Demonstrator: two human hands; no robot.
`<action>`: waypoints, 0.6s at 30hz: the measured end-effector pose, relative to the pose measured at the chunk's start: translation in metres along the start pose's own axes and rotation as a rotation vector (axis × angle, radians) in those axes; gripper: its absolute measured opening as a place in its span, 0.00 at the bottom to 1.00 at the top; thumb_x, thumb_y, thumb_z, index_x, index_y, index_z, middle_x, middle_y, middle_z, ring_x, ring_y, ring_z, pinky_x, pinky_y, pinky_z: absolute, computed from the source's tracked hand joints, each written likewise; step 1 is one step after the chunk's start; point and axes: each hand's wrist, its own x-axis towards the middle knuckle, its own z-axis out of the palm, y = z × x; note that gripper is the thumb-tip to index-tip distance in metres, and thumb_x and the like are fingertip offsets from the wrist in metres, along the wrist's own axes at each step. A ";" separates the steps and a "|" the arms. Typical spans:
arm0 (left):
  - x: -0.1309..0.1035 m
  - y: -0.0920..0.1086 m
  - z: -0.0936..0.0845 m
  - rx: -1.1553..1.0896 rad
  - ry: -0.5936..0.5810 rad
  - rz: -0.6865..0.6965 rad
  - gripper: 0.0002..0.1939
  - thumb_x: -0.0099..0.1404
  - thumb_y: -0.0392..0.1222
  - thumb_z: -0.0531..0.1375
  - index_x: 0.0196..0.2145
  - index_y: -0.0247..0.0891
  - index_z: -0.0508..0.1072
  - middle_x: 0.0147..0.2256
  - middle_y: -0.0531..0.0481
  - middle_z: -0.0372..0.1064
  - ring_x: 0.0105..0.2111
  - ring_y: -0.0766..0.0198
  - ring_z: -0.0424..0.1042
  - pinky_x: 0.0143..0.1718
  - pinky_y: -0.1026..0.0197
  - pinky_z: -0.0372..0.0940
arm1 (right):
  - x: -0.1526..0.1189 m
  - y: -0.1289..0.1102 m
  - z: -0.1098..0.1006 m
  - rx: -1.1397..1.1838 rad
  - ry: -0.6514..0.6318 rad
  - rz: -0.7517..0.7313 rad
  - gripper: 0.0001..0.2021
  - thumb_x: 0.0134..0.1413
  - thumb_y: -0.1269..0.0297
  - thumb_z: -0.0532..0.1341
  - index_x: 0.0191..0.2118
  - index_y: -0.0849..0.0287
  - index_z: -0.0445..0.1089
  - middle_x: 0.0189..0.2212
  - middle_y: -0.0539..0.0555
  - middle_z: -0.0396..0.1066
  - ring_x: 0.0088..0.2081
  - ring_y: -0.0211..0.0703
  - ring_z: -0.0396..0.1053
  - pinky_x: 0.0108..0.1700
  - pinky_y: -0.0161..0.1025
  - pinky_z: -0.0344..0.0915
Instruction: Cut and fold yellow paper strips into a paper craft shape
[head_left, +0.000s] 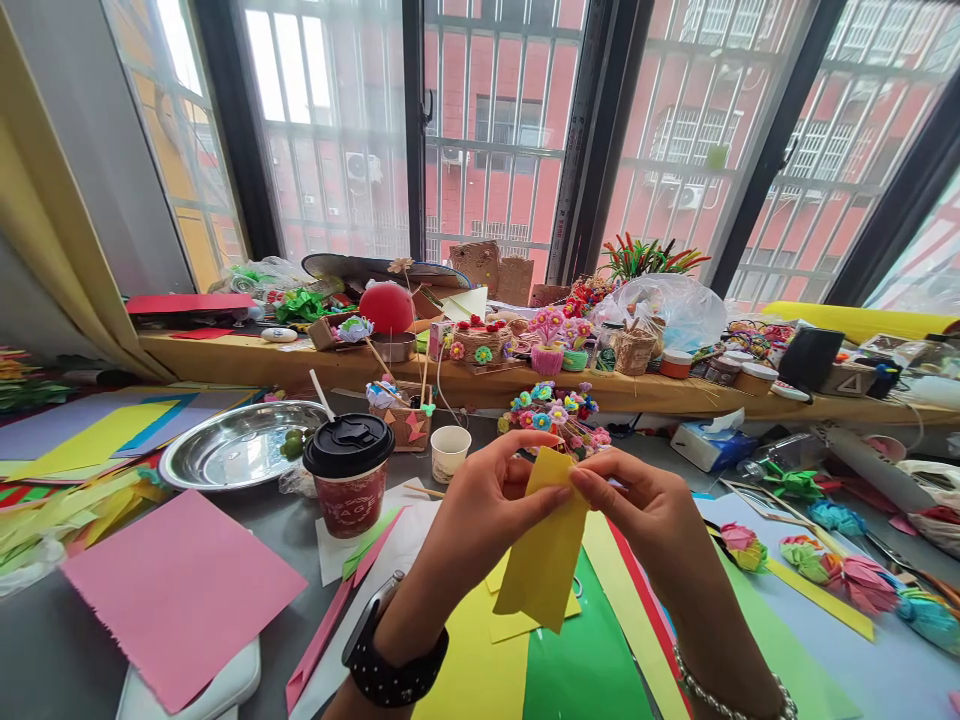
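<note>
My left hand (502, 490) pinches a creased strip of yellow paper (546, 560) between thumb and fingers near its upper edge. On the other side my right hand (634, 495) grips the strip's top corner with thumb and forefinger. The paper hangs down between both hands, with a fold line along it. Beneath it, smaller yellow paper pieces (517, 627) lie over yellow and green sheets (585, 660). A ring-shaped handle, partly covered, shows beside those pieces.
A lidded cup with a straw (349, 480) stands left of my hands, near a metal plate (225, 440) and a small paper cup (450, 452). Pink paper (187, 600) lies at front left. Paper flowers (862, 580) lie at right. Crafts crowd the windowsill (480, 378).
</note>
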 end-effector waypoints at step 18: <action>-0.001 0.005 -0.024 0.199 0.352 0.100 0.11 0.51 0.45 0.59 0.30 0.34 0.71 0.26 0.49 0.71 0.28 0.61 0.70 0.26 0.65 0.63 | 0.020 0.071 -0.010 -1.130 -0.549 0.396 0.05 0.36 0.74 0.60 0.20 0.59 0.72 0.22 0.53 0.73 0.27 0.43 0.69 0.22 0.32 0.55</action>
